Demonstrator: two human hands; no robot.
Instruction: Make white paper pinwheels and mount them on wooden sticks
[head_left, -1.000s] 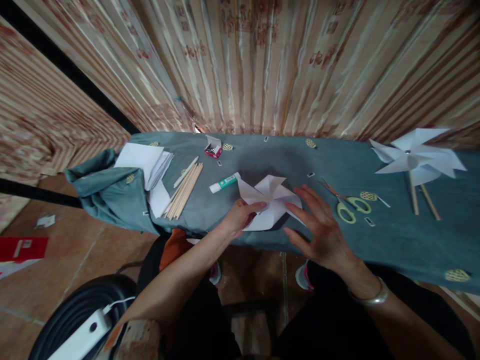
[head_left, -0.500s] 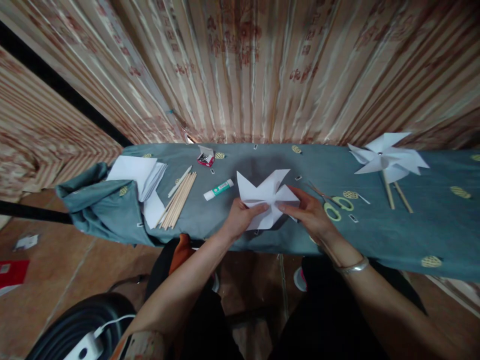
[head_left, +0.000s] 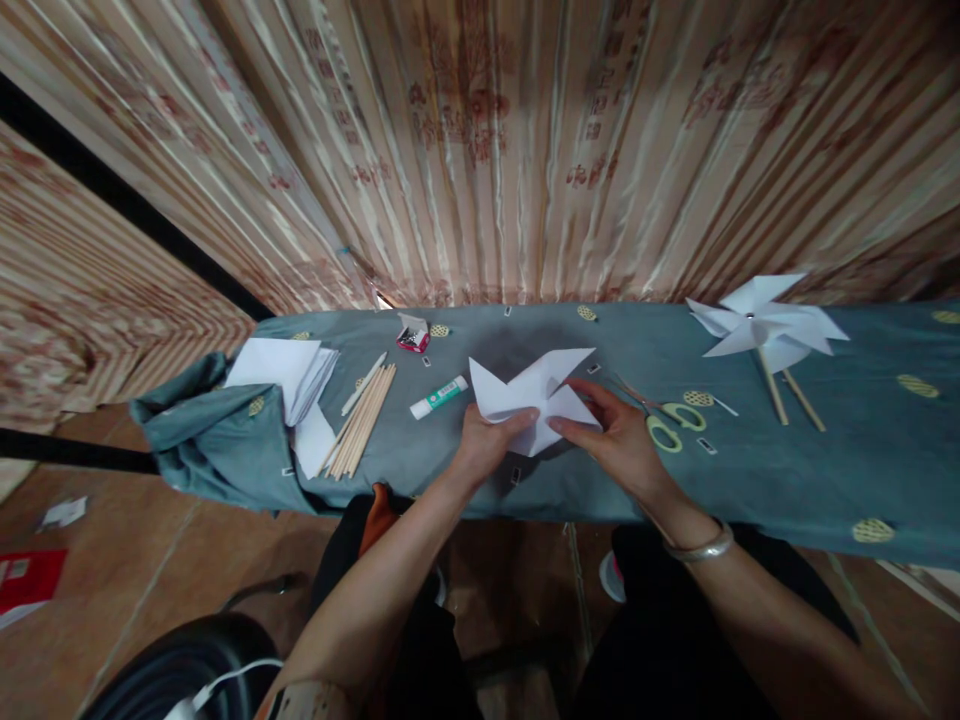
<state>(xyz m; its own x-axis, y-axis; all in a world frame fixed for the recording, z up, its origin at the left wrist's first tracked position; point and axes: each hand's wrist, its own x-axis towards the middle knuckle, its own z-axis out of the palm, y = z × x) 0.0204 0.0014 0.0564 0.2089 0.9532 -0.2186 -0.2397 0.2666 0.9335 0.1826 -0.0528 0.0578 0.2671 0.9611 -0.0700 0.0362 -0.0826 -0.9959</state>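
A second ago the bare right hand (head_left: 621, 440) was spread at the pinwheel's right edge; now, right of centre, its thumb and fingers clamp the folded white paper pinwheel (head_left: 526, 396), mid-frame. The bare left hand (head_left: 486, 443) pinches its left side, thumb near the hub. Beyond lie a green-and-white cylindrical glue stick (head_left: 439, 397), left of centre, and, upper right, white paper pinwheels on wooden sticks (head_left: 780, 328).

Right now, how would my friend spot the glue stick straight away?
Find the long blue-grey tablecloth. Look between the wooden sticks and the held paper pinwheel. The glue stick is the short white tube whose teal label sets it apart from both.
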